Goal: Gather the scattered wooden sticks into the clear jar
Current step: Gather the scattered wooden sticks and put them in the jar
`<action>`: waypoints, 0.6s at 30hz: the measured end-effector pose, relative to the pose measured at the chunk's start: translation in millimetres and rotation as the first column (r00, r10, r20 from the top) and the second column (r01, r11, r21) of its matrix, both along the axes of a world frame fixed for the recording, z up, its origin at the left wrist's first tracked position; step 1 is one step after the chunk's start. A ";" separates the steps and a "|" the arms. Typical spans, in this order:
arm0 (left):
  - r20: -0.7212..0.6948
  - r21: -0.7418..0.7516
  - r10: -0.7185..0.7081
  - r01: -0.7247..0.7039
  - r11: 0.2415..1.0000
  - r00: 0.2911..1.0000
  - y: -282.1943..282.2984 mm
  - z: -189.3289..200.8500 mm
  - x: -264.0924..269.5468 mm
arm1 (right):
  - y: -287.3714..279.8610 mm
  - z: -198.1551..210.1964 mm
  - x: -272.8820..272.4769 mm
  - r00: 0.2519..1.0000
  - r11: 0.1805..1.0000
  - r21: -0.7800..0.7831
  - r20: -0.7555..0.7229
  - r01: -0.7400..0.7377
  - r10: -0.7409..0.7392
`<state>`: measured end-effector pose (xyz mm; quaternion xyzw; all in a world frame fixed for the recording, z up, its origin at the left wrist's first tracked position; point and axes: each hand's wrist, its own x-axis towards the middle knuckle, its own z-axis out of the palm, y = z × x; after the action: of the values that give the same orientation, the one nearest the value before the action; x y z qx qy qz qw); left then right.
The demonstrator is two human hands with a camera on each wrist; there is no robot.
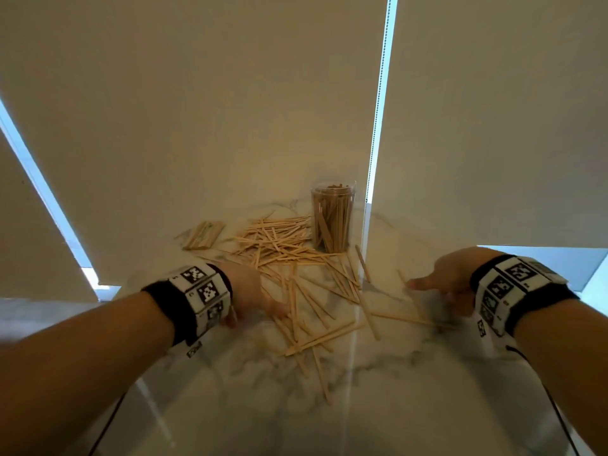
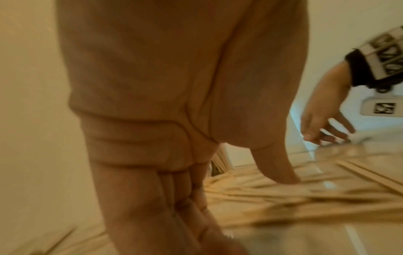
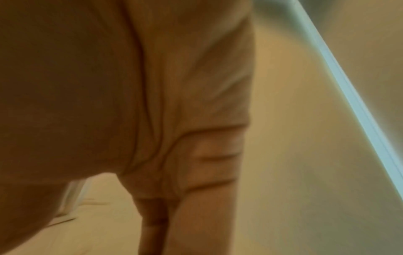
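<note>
Several thin wooden sticks (image 1: 286, 251) lie scattered in a loose heap on the marble table (image 1: 394, 406). Behind the heap stands the clear jar (image 1: 333, 222), upright, with many sticks in it. My left hand (image 1: 260, 307) is at the heap's left edge, fingers straight and pointing down. In the left wrist view its thumb (image 2: 281, 169) touches the sticks (image 2: 305, 195). My right hand (image 1: 437, 291) hovers low at the heap's right side. Its fingers are spread and hold nothing, as the left wrist view shows (image 2: 325, 127). The right wrist view is blurred.
A tidy bundle of sticks (image 1: 204, 235) lies at the back left of the table. Closed roller blinds (image 1: 230, 110) stand right behind the table, with a bead chain (image 1: 378, 103) hanging beside the jar. Cables run from both wristbands.
</note>
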<state>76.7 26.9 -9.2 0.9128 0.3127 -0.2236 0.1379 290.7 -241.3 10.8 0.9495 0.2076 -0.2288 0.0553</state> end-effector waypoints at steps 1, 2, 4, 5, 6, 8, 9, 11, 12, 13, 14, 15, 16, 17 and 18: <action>-0.030 0.052 -0.033 0.034 0.998 0.999 -7.7 -5.2 -2.2 | 4.4 -4.3 -2.5 0.999 0.999 0.026 0.004 -0.035 0.034; -0.021 0.096 -0.071 0.073 0.993 0.997 -14.3 -9.5 -1.9 | 11.0 -7.4 -7.0 0.998 0.997 0.044 -0.011 -0.059 0.060; 0.076 0.077 -0.139 0.133 0.988 0.987 -24.0 -14.1 4.3 | 31.0 -10.6 -22.4 0.993 0.993 0.068 -0.058 -0.101 0.105; 0.117 0.043 -0.153 0.149 0.988 0.981 -27.4 -14.7 8.6 | 41.7 -9.8 -33.0 0.989 0.989 0.061 -0.057 -0.136 0.139; 0.144 0.026 -0.156 0.154 0.988 0.977 -29.5 -14.7 12.1 | 50.2 -7.7 -45.2 0.982 0.982 0.054 -0.033 -0.183 0.185; 0.193 0.016 -0.155 0.154 0.988 0.969 -31.3 -14.6 17.8 | 68.3 -9.9 -63.8 0.959 0.959 0.037 0.023 -0.282 0.282; 0.231 -0.004 -0.136 0.140 0.990 0.964 -30.4 -16.7 19.7 | 76.0 -11.2 -71.4 0.952 0.951 0.042 0.023 -0.306 0.305; 0.322 -0.080 -0.062 0.093 0.993 0.945 -30.6 -19.9 20.7 | 92.5 -11.3 -88.4 0.933 0.930 0.065 0.021 -0.361 0.360; 0.357 -0.075 -0.040 0.072 0.995 0.933 -30.7 -20.9 20.2 | 99.4 -13.0 -95.8 0.924 0.919 0.093 0.021 -0.382 0.382; 0.376 -0.030 -0.034 0.048 0.998 0.926 -30.0 -21.4 18.9 | 105.7 -13.2 -102.5 0.910 0.899 0.138 0.039 -0.415 0.414; 0.368 0.045 -0.039 0.024 0.999 0.929 -29.6 -21.0 16.9 | 110.5 -14.4 -108.3 0.901 0.885 0.167 0.063 -0.434 0.430; 0.343 0.114 -0.042 0.002 0.993 0.939 -31.1 -19.3 14.5 | 116.5 -16.4 -112.6 0.911 0.898 0.151 0.065 -0.413 0.408; 0.328 0.135 -0.036 -0.009 0.991 0.944 -31.1 -18.0 12.5 | 125.1 -22.6 -110.5 0.910 0.894 0.170 0.094 -0.415 0.404; 0.323 0.108 -0.027 -0.009 0.994 0.946 -30.7 -17.6 12.4 | 132.4 -28.0 -109.7 0.909 0.895 0.158 0.108 -0.416 0.403; 0.341 0.041 -0.002 -0.012 0.999 0.940 -29.3 -17.2 13.2 | 137.6 -30.3 -112.2 0.909 0.900 0.133 0.112 -0.414 0.402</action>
<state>90.0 -2.4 -26.4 0.9396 0.2912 -0.0553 0.1709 178.5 -103.7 -19.5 0.8948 0.4165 -0.1564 0.0368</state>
